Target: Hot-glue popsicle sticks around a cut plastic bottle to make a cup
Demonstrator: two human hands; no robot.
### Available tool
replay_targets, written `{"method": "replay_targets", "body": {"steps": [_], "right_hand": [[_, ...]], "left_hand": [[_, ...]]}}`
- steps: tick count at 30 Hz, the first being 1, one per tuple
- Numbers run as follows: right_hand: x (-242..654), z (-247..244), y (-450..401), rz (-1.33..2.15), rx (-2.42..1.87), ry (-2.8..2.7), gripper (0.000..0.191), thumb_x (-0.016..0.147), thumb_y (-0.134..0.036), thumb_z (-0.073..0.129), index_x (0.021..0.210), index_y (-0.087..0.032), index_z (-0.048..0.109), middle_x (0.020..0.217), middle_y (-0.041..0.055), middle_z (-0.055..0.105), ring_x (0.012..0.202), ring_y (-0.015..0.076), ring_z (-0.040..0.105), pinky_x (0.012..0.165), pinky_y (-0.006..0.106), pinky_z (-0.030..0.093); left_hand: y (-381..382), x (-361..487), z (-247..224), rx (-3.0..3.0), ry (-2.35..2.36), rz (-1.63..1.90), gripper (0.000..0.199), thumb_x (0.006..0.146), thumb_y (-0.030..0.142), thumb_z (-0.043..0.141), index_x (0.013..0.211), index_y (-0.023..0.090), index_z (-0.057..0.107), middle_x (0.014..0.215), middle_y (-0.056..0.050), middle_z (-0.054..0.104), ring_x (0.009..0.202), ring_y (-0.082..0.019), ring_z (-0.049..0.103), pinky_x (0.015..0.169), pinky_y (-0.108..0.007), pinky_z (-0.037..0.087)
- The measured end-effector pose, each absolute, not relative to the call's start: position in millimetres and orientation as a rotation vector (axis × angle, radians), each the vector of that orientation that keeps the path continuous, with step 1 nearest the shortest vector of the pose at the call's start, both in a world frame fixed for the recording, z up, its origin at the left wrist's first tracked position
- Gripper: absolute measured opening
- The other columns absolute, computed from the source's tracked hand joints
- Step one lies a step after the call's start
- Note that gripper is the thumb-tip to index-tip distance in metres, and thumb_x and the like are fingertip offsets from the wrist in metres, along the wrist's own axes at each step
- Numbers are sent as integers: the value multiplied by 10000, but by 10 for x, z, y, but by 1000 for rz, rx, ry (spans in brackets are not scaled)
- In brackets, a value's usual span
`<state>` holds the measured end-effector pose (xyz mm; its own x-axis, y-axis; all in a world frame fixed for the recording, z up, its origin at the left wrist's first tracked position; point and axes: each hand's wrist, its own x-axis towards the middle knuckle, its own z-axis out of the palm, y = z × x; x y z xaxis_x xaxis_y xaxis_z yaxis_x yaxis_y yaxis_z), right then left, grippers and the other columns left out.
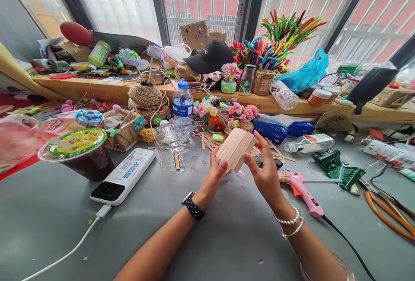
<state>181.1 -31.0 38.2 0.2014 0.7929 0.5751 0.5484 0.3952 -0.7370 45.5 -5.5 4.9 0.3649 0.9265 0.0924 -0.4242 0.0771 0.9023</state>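
Between my two hands, raised over the grey table, is a panel of wooden craft sticks (236,148) laid side by side. My left hand (214,172) grips its lower left edge, thumb on the front face. At the panel's right edge, my right hand (264,170) holds it between thumb and fingers. Behind the panel lie loose craft sticks (207,142), partly hidden. A pink hot glue gun (303,190) rests just right of my right hand. To the left is a cut clear plastic bottle (170,151) with a single stick showing at it.
A lidded cup with a dark drink (87,160) and a white power bank (125,177) with a cable stand left. Upright at the back is a water bottle (183,108). Orange-handled scissors (385,212) lie far right. A crowded wooden ledge (201,92) runs along the window.
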Motion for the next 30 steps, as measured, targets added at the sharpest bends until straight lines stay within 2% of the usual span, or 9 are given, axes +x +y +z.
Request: {"method": "replay_targets", "body": {"steps": [5,10,16,23,28,30], "right_hand": [[1818,353,-280,327,-1236,-1397,510,797,-412,505,1263,-268,356,1229,68,466,1056,199,474,934,426,374],[1827,322,-262,351,-1214,-1381,505,791,-406,518,1250,-269,362,1179,71,495,1028,197,487,912,431,393],[1828,353,-316,206,-1220,-1449,521,785,-400,531,1259,-280,352,1170,64,488,1013,193,484,895,408,407],[1852,421,-348,176,-1193,-1513,523,771,-405,553,1239,-270,363,1075,61,531,935,190,520,814,372,460],[1856,425,-349,189,-1196,-1526,538,751,-439,568,1225,-272,378,958,41,557,842,183,549,764,368,478],[1851,426,-351,196,-1194,-1526,538,747,-443,572,1221,-274,381,929,30,558,800,172,554,745,360,482]], "left_hand": [[-45,466,40,1168,564,1090,878,568,436,742,1224,293,177,1375,-115,215,1182,-285,381,887,-369,409],[-50,467,30,1211,628,1106,836,609,357,731,1225,279,173,1361,-123,237,1173,-282,392,903,-397,405],[-62,464,20,1248,519,1189,818,622,306,730,1234,297,188,1353,-98,274,1212,-267,355,927,-391,396],[-106,470,86,1210,452,1208,860,617,341,730,1267,286,170,1372,-99,257,1245,-271,311,973,-387,345],[-76,448,67,1166,465,1218,856,596,505,694,1260,258,214,1362,-92,299,1249,-277,299,993,-376,315],[-62,445,53,1149,487,1218,801,625,504,670,1250,258,235,1347,-81,325,1248,-271,300,1004,-379,296]]}}
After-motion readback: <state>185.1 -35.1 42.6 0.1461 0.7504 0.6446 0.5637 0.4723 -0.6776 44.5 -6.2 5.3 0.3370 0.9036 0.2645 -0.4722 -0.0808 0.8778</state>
